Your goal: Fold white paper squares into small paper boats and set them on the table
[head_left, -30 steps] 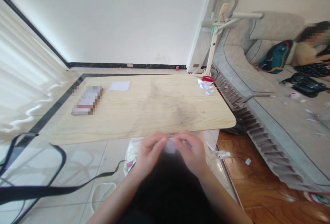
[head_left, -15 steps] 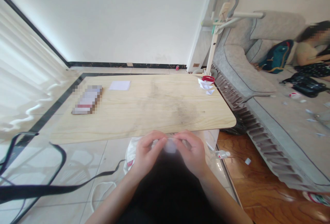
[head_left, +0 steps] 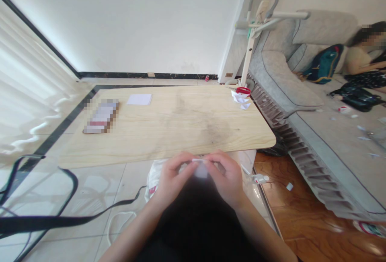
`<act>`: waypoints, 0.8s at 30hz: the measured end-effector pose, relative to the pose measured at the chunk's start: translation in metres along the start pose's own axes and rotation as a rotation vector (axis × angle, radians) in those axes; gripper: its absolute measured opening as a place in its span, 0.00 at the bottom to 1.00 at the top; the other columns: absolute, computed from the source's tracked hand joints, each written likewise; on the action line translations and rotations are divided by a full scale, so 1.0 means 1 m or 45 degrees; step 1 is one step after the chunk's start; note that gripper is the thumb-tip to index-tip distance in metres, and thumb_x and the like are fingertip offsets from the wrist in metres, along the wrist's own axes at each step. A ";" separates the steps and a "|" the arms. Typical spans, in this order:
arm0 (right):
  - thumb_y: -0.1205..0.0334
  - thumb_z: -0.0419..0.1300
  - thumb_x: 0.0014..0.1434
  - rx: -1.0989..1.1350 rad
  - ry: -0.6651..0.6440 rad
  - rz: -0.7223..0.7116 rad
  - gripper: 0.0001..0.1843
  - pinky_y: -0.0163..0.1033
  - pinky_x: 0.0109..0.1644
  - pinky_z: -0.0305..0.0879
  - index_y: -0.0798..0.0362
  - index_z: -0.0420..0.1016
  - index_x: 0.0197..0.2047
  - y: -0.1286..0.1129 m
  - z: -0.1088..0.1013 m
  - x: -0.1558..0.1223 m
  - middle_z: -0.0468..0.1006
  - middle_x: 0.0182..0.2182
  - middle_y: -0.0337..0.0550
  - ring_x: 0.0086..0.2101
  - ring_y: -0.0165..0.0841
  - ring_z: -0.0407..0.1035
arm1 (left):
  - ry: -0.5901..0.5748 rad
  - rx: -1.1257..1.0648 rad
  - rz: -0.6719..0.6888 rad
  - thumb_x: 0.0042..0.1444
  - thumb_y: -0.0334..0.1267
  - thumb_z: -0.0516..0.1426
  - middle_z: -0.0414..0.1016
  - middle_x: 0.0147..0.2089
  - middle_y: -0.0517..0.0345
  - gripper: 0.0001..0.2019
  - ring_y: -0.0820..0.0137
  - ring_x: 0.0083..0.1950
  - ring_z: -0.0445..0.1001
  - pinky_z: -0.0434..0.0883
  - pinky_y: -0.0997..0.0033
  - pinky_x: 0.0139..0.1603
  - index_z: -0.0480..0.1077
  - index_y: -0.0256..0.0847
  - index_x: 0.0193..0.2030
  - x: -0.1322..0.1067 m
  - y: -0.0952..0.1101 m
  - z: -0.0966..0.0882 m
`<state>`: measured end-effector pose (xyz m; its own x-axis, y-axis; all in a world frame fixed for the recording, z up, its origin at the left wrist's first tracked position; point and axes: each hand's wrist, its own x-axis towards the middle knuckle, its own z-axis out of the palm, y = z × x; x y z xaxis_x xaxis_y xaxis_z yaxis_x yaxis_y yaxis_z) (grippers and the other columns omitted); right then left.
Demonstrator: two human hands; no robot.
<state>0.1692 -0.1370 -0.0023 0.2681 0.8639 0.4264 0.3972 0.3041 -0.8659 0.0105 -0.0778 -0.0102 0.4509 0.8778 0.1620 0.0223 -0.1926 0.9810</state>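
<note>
A small piece of white paper (head_left: 201,169) is pinched between both my hands, just past the near edge of the wooden table (head_left: 169,129). My left hand (head_left: 176,175) grips its left side with thumb and fingertips. On its right side, my right hand (head_left: 224,175) is closed in the same way. The fingers partly cover the paper, and its folds are too blurred to make out. Several folded white paper pieces (head_left: 241,99) lie at the table's far right corner, beside red-handled scissors (head_left: 243,90).
White sheets of paper (head_left: 139,99) lie at the table's far left, near a blurred-out phone-like object (head_left: 102,116). On the right stands a grey sofa (head_left: 301,85), where a person (head_left: 362,58) sits by a backpack (head_left: 325,64). A small bottle (head_left: 261,179) is on the floor.
More of the paper's top edge shows between my fingertips. My right hand has shifted very slightly right and up; both hands keep their hold.
</note>
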 end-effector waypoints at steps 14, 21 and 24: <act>0.66 0.61 0.60 0.085 -0.038 0.044 0.05 0.38 0.37 0.70 0.48 0.78 0.35 -0.002 0.001 -0.003 0.79 0.29 0.39 0.32 0.34 0.73 | 0.073 -0.033 -0.001 0.58 0.37 0.60 0.79 0.33 0.56 0.05 0.67 0.36 0.77 0.72 0.70 0.39 0.77 0.40 0.33 -0.003 0.007 0.003; 0.66 0.61 0.61 0.074 -0.052 0.052 0.05 0.37 0.37 0.70 0.49 0.79 0.35 -0.003 0.000 -0.003 0.79 0.30 0.39 0.33 0.33 0.73 | 0.083 -0.018 -0.015 0.57 0.36 0.61 0.79 0.32 0.56 0.05 0.67 0.36 0.76 0.72 0.70 0.39 0.76 0.40 0.32 -0.004 0.008 0.003; 0.66 0.61 0.61 0.068 -0.057 0.049 0.05 0.38 0.37 0.70 0.49 0.79 0.35 -0.003 0.000 -0.002 0.79 0.29 0.40 0.32 0.34 0.73 | 0.087 0.005 -0.010 0.57 0.36 0.61 0.79 0.32 0.57 0.05 0.68 0.35 0.76 0.72 0.70 0.39 0.76 0.40 0.31 -0.004 0.008 0.004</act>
<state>0.1675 -0.1397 -0.0009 0.2426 0.8921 0.3812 0.3395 0.2900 -0.8948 0.0120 -0.0844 -0.0031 0.3884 0.9072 0.1614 0.0292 -0.1872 0.9819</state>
